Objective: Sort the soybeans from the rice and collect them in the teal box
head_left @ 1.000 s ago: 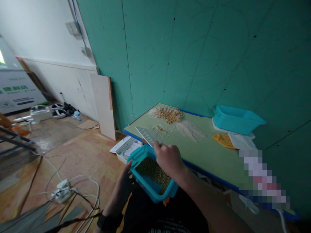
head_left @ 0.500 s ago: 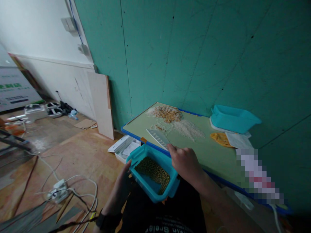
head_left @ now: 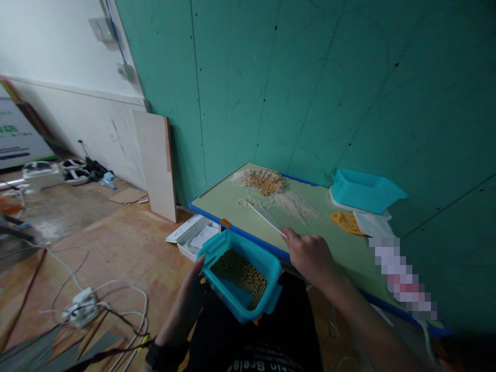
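My left hand grips the left side of a turquoise tub holding green beans, kept over my lap just below the table's front edge. My right hand is closed on the near end of a thin white card that reaches out over the green table. Beyond the card's tip lie a heap of yellow beans and spread white rice.
A second turquoise tub stands at the table's back right on white sheets, with a yellow object beside it. On the wooden floor: a white box, a power strip with cables, a leaning board.
My right hand has moved right, away from above the tub, and onto the table with the card, which now shows edge-on. The tub stays in my left hand.
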A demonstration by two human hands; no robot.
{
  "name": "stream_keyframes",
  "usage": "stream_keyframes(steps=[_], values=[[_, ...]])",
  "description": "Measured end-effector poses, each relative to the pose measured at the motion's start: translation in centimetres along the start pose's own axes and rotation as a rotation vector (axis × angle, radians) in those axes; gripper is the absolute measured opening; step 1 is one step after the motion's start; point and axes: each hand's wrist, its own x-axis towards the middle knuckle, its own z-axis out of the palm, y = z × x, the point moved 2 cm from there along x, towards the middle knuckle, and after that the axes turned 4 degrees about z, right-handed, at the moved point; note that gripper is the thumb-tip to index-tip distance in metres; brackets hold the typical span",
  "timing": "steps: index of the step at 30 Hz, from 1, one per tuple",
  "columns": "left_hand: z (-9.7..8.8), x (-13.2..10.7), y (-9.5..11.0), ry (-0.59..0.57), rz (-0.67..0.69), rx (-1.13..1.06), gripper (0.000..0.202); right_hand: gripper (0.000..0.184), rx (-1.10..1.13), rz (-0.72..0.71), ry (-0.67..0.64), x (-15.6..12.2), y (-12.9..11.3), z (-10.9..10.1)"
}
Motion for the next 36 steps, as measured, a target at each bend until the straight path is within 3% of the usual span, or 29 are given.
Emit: stream_keyframes(steps=[8,15,21,26,32,36], values=[[0.9,-0.3,0.0,0.052,-0.001,-0.046,0.052,0.030,-0.060,0.036,0.050,0.2,1.0,0.8],[1.3,-0.8,0.1,0.055,-0.028,-0.047,0.046,0.032,-0.093,0.094,-0.005,1.8,1.6,1.1],[1.4,-1.1,0.2,0.055,0.014,-0.088,0.044,0.033,-0.058,0.223,-0.042,4.2,4.1,1.7],[0.5,-0.2,0.0,0.065,-0.005,-0.065,0.039,0.033,0.000,0.347,-0.029,4.8,6.1,2.2],[-0.2,0.7,-0.6,0.068,-0.037,-0.086,0.033,0.034,0.105,0.410,0.100,5.0,6.9,2.7],[-0.3,0.7,-0.7,0.028,-0.030,-0.070,0.032,0.034,0.272,0.415,0.210,6.7,7.2,3.1]])
